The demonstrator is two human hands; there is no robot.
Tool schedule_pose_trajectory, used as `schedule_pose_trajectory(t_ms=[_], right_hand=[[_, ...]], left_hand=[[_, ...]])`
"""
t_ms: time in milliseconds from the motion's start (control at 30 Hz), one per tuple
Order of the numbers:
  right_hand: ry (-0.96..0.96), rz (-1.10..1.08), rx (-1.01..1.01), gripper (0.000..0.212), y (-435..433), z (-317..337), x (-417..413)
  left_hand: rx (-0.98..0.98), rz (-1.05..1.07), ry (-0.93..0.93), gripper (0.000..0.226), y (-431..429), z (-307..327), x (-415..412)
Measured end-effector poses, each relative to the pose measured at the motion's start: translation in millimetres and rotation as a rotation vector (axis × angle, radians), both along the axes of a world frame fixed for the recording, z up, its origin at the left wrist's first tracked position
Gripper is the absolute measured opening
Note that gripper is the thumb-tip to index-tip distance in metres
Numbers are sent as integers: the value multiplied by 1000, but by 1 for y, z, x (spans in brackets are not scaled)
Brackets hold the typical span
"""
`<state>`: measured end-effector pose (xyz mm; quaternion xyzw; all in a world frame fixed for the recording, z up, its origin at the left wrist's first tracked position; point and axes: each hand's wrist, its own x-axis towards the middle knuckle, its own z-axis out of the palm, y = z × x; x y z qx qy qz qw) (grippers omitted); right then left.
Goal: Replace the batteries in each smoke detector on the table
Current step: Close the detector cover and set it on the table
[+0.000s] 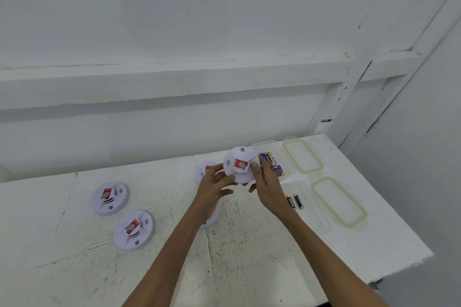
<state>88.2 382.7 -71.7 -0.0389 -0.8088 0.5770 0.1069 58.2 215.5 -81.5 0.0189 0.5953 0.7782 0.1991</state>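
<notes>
Both hands hold one white smoke detector (239,167) up above the white surface (74,269), its face with the red label turned toward the camera. The left hand (214,185) grips its lower left edge, fingers (225,179) curled against the rim, thumb on the front. The right hand (265,184) clasps the right edge, its fingers wrapped behind and thumb pressed near the label.

Taking the held detector as the landmark: just behind and left of it, a second detector (203,169) lies on the surface, partly hidden by the left hand. Well to the left lie two more, a far detector (109,198) and a near detector (134,230), each face up. Below it, under the left wrist, the edge of another white unit (212,218) shows. Just to the right sits a clear container (284,164) with mixed batteries (273,163); further right rest two green-rimmed lids (303,156). Down and right of the detector, two black batteries (295,201) lie side by side in a second clear container (306,207).
</notes>
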Motion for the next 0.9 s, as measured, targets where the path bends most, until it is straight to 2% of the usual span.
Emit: schedule_pose_trajectory(t_ms=[200, 367, 467, 567, 633, 733, 900], right_hand=[[-76, -23, -59, 38, 3, 7, 0], [-116, -35, -133, 34, 5, 11, -1], [-284, -146, -334, 33, 4, 15, -5], [-385, -153, -530, 37, 6, 14, -9], [-348, -118, -576, 31, 5, 11, -10], [-289, -101, -632, 43, 2, 9, -11], [-257, -152, -656, 47, 0, 13, -12]], left_hand=[[72, 9, -82, 22, 5, 6, -1], [8, 13, -82, 20, 5, 10, -2], [31, -26, -73, 30, 0, 9, -3], [48, -44, -38, 43, 0, 9, -3], [40, -22, -14, 52, 3, 7, -2], [37, 15, -1, 60, 5, 3, -1], [41, 39, -59, 46, 4, 1, -4]])
